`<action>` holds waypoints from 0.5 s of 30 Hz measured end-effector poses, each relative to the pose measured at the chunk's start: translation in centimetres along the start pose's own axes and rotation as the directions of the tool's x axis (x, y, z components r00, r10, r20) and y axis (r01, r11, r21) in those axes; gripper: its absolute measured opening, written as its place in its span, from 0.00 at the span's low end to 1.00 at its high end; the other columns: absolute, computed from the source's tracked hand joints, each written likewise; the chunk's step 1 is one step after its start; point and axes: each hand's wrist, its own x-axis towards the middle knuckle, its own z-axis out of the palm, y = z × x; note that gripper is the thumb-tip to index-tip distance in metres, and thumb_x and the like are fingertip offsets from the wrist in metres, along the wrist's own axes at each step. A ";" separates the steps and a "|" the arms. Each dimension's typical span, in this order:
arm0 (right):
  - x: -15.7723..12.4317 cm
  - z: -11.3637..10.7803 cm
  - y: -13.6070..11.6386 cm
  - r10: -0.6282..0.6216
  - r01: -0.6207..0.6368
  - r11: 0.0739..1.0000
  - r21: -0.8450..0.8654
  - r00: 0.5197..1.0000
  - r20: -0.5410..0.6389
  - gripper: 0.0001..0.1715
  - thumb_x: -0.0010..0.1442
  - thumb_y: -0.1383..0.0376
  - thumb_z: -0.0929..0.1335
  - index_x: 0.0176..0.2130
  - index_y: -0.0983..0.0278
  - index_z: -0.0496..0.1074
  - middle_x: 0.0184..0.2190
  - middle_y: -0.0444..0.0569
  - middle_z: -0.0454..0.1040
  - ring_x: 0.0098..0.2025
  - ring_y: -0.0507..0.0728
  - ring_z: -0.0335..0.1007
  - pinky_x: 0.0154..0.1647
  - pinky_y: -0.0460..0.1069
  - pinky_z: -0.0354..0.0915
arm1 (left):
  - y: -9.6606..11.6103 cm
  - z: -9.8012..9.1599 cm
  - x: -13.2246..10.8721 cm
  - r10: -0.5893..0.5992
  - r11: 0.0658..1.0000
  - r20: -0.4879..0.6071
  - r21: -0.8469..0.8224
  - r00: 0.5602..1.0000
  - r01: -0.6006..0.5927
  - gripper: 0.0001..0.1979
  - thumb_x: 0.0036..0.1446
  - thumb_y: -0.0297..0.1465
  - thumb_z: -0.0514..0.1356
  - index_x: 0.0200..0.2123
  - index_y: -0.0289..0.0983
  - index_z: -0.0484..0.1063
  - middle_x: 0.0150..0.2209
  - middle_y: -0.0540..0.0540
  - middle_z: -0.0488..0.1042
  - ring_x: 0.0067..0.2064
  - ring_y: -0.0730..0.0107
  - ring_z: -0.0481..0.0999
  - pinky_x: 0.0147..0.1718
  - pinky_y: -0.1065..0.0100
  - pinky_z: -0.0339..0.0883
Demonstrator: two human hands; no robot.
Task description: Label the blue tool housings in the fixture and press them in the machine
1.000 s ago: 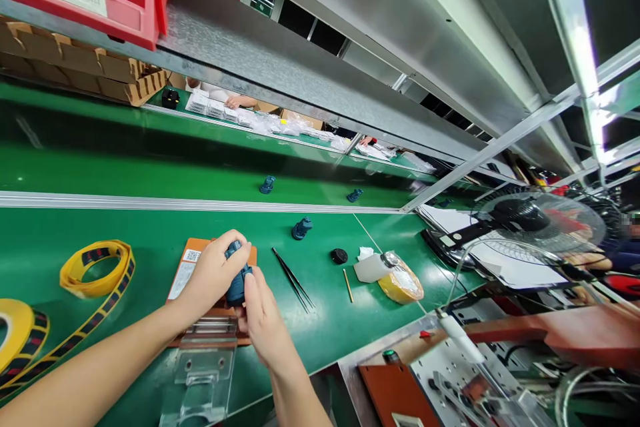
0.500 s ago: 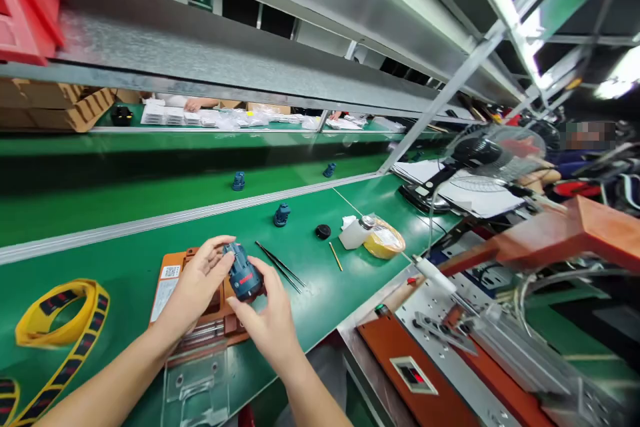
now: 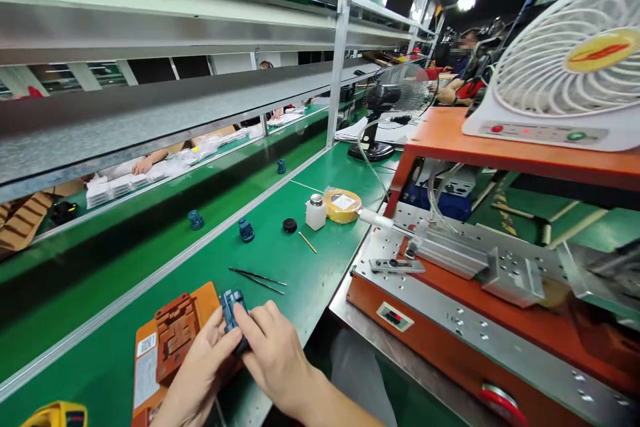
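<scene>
Blue plastic tool housing (image 3: 230, 310) is clamped between the left hand (image 3: 200, 367) and the right hand (image 3: 275, 360), which are pressed close together around it, with its lower end hidden by the fingers. It is held just beside an orange fixture plate (image 3: 175, 333), above a green conveyor belt (image 3: 75, 340). Fine black tweezers (image 3: 257, 279) are laid on the belt ahead of the hands. Farther along are placed a smaller blue housing (image 3: 245, 230), a black cap (image 3: 289, 225), a wooden stick (image 3: 307, 241), a white bottle (image 3: 316, 212) and a yellow tape roll (image 3: 343, 205). A perforated steel jig plate (image 3: 450, 287) is mounted to the right.
</scene>
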 end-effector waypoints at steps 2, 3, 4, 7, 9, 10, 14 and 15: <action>-1.2 -0.9 0.7 0.013 -0.014 1.000 -0.010 0.999 -0.038 0.40 0.59 0.72 0.68 0.67 0.68 0.56 0.43 0.56 0.72 0.39 0.65 0.64 0.36 0.59 0.70 | 0.0 1.7 0.2 -0.061 0.997 0.017 -0.055 0.998 0.062 0.30 0.54 0.40 0.70 0.59 0.42 0.71 0.54 0.41 0.78 0.57 0.54 0.76 0.57 0.58 0.68; -1.9 -1.4 1.1 0.030 -0.030 1.000 -0.004 0.998 -0.061 0.40 0.60 0.71 0.70 0.67 0.68 0.55 0.42 0.56 0.72 0.39 0.65 0.65 0.36 0.59 0.70 | 0.0 2.6 0.3 -0.090 0.993 0.038 -0.070 0.995 0.092 0.29 0.53 0.39 0.71 0.58 0.41 0.72 0.53 0.41 0.78 0.56 0.55 0.76 0.56 0.59 0.67; -2.6 -1.9 1.5 0.044 -0.044 0.999 0.008 0.996 -0.083 0.40 0.60 0.69 0.71 0.67 0.67 0.55 0.42 0.56 0.72 0.40 0.65 0.66 0.37 0.59 0.71 | 0.1 3.5 0.5 -0.114 0.990 0.072 -0.076 0.991 0.120 0.28 0.52 0.38 0.72 0.56 0.41 0.74 0.52 0.41 0.78 0.55 0.56 0.77 0.55 0.60 0.67; -5.0 -3.3 2.6 0.076 -0.069 0.996 0.051 0.988 -0.137 0.43 0.61 0.63 0.74 0.67 0.64 0.54 0.44 0.55 0.72 0.41 0.65 0.68 0.42 0.60 0.72 | 0.1 5.8 1.1 -0.172 0.980 0.210 -0.061 0.962 0.189 0.23 0.51 0.37 0.72 0.50 0.39 0.77 0.47 0.41 0.79 0.51 0.57 0.77 0.52 0.61 0.67; -6.5 -3.9 3.3 0.099 -0.087 0.993 0.074 0.981 -0.169 0.43 0.63 0.61 0.73 0.68 0.63 0.53 0.44 0.56 0.73 0.42 0.65 0.69 0.44 0.60 0.72 | -0.1 7.2 1.6 -0.204 0.974 0.281 -0.037 0.938 0.223 0.22 0.50 0.37 0.73 0.48 0.38 0.77 0.44 0.43 0.79 0.50 0.58 0.77 0.51 0.62 0.67; -7.2 -4.2 3.5 0.117 -0.103 0.991 0.081 0.975 -0.186 0.42 0.63 0.61 0.72 0.68 0.63 0.53 0.44 0.56 0.73 0.43 0.65 0.70 0.44 0.60 0.73 | -0.3 7.8 1.9 -0.219 0.972 0.304 -0.019 0.927 0.236 0.22 0.50 0.37 0.73 0.47 0.38 0.77 0.43 0.43 0.78 0.50 0.58 0.77 0.50 0.63 0.67; -9.4 -5.0 4.4 0.184 -0.169 0.982 0.080 0.949 -0.257 0.38 0.66 0.60 0.70 0.68 0.62 0.53 0.45 0.56 0.73 0.42 0.64 0.71 0.39 0.57 0.73 | -1.1 10.2 2.8 -0.253 0.967 0.346 0.078 0.904 0.241 0.24 0.48 0.38 0.74 0.48 0.38 0.77 0.44 0.43 0.77 0.51 0.57 0.76 0.51 0.62 0.67; -9.8 -5.3 4.5 0.189 -0.175 0.982 0.075 0.945 -0.266 0.38 0.66 0.59 0.69 0.68 0.62 0.53 0.46 0.56 0.74 0.42 0.64 0.71 0.40 0.57 0.73 | -1.5 10.6 3.0 -0.255 0.967 0.352 0.105 0.900 0.232 0.26 0.48 0.39 0.74 0.50 0.38 0.76 0.45 0.43 0.78 0.52 0.55 0.76 0.53 0.60 0.67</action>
